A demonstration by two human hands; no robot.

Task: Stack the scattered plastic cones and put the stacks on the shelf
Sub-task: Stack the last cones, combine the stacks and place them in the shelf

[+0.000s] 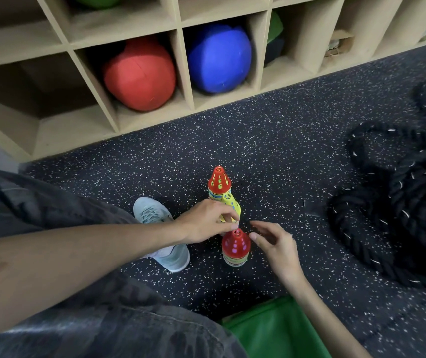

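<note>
A person crouches on a dark rubber floor (271, 130) flecked with white, working over three stacks of perforated plastic cones. The left hand (204, 222) pinches the yellow cone stack (232, 204) near its base, fingers curled around the smooth, hole-punched shell, which leans slightly. The right hand (276, 245) hovers just right of the near red-topped stack (235, 246), fingers relaxed and apart, gripping nothing; a fingertip sits just beside the red dome, though contact cannot be confirmed. That near stack stands upright on the floor, its rounded red cap over thin multicoloured rims. A far red-topped stack (219, 182) stands upright just behind the yellow one, with the same banded rims below.

Farther off, a pale wooden cubby shelf (186, 73) lines the wall, its square compartments holding a soft red ball (139, 76) and a blue ball (218, 59) side by side. A thick black braided rope (400, 202) lies coiled on the right. A light mint mesh sneaker (160, 233) rests left of the cones, beneath the left forearm, and grey denim covers the knees. A green fabric bin (276, 329) sits at the near edge.
</note>
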